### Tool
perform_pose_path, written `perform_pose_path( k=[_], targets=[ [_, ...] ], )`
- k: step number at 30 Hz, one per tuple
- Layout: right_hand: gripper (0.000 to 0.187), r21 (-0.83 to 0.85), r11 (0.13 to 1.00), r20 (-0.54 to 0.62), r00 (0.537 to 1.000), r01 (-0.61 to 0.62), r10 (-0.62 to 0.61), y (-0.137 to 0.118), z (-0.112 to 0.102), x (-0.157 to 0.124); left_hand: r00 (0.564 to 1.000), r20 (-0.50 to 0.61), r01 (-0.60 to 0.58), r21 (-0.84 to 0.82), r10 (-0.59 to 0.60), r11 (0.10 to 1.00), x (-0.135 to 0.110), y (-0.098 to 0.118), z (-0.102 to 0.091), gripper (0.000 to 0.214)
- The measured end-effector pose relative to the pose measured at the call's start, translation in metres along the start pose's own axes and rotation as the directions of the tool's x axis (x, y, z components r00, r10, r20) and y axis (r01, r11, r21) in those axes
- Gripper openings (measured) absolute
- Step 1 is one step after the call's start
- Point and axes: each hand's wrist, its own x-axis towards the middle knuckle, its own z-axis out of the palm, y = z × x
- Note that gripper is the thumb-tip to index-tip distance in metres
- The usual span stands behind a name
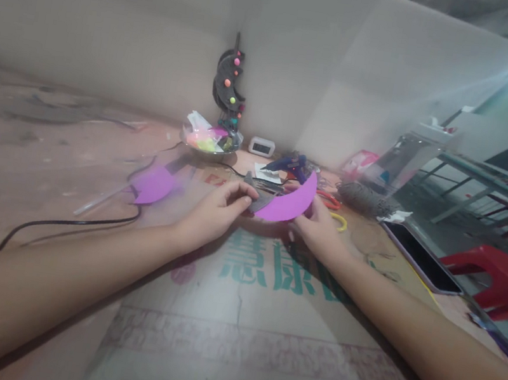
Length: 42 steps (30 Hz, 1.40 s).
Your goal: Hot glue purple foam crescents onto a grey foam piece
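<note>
Where the counter (50, 138) is crossed at the far left by a thin black cable (70, 222), a flat purple offcut (154, 186) is seen lying on it, smooth and matte like craft foam. Behind it, a glass bowl (211, 141) of bright scraps is set. Further right, the left hand (216, 213) is closed in a pinch, its fingers (241, 195) pressed on the end of a grey piece (259, 202), a thin, pointed sheet. This grey piece is laid against the left end of a purple crescent (291, 201), a curved foam cut-out with a clean rounded edge, held just above a cardboard sheet (240, 303) printed with green characters. A blue glue gun (289, 165) is seen lying behind the crescent. The crescent's right part is gripped by the right hand (320, 227), whose fingers are curled under and behind it. At the far right, a dark, glossy phone (421, 260) is laid flat.
</note>
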Motion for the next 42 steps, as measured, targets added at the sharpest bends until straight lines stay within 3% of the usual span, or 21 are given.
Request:
perform_pose_path(
  k=[2,5,9,18,42],
  targets=[
    [0.04,0.09,0.995,0.008,0.999,-0.037,0.036,0.003,-0.001,0.001,0.999,-0.047,-0.007,0.031,0.008,0.999,0.001,0.001,-0.002,0.017],
    [0.012,0.246,0.961,0.123,0.988,-0.127,0.099,0.004,-0.003,-0.001,0.997,-0.074,-0.027,0.091,0.034,0.995,0.0,0.005,-0.003,0.022],
    [0.032,0.255,0.942,0.213,0.963,-0.218,0.165,0.002,0.001,-0.007,0.996,-0.014,-0.084,0.148,0.087,0.986,-0.004,0.008,-0.001,0.026],
    [0.037,0.24,0.933,0.199,0.954,-0.269,0.224,0.001,0.003,-0.009,0.978,0.105,-0.203,0.32,0.178,0.925,-0.007,0.01,0.002,0.028],
    [0.034,0.212,0.936,0.22,0.947,-0.281,0.234,0.001,0.003,-0.011,0.982,0.103,-0.184,0.336,0.158,0.924,-0.008,0.009,0.001,0.02]
  ],
)
